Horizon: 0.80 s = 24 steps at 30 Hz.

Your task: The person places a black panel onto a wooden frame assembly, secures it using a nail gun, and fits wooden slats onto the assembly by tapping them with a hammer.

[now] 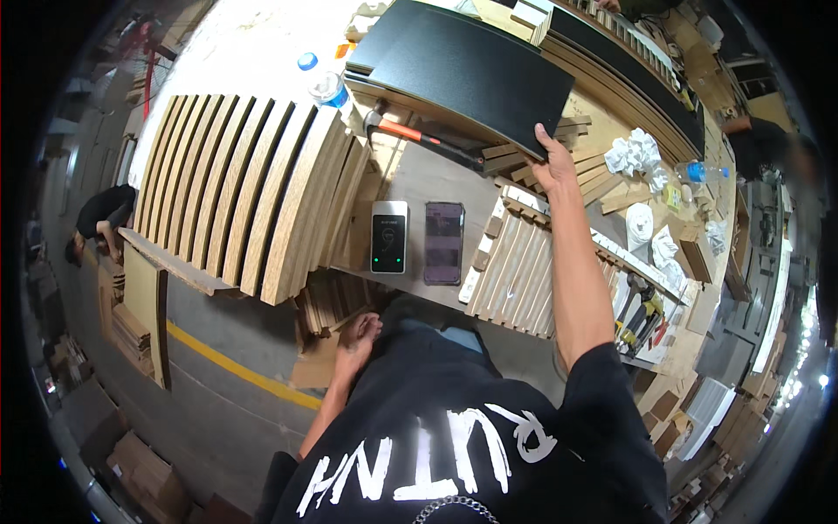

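Board (pixel 463 65), big and black, lies at the top of the bench, over a hammer (pixel 419 135). Going left to right: wood slats (pixel 236 192), the left hand (pixel 358 336) hanging low with fingers loosely together, two phones (pixel 419 237), then the right hand (pixel 552 164) pinching the board's edge.

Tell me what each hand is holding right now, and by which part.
The right hand grips the large black panel at its near corner, thumb on top. The left hand holds nothing; it hangs below the workbench edge.
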Tool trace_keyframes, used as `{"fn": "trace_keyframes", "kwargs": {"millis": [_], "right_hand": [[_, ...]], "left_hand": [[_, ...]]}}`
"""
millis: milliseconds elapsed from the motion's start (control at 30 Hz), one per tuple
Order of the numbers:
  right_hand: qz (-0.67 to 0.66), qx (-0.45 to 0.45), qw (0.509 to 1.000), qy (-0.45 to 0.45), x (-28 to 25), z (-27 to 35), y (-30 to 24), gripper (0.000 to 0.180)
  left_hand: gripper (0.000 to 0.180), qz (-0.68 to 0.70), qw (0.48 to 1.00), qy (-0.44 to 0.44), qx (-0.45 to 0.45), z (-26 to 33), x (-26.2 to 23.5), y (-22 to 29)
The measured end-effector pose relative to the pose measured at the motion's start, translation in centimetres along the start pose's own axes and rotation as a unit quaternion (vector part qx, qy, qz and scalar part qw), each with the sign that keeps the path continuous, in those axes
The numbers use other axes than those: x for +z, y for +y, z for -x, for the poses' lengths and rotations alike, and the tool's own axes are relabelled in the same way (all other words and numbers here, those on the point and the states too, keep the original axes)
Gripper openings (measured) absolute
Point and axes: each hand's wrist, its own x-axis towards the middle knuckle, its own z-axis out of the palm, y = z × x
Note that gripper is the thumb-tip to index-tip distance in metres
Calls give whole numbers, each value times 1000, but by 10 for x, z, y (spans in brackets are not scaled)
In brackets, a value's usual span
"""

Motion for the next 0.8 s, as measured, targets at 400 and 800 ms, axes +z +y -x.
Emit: {"fn": "trace_keyframes", "kwargs": {"millis": [400, 800], "right_hand": [[-124, -195, 967, 110, -155, 350, -14, 63], [-171, -338, 870, 316, -173, 479, 11, 56]], "left_hand": [[25, -282, 919, -8, 275, -1, 71, 62], [38, -534, 724, -62, 432, -68, 98, 95]]}}
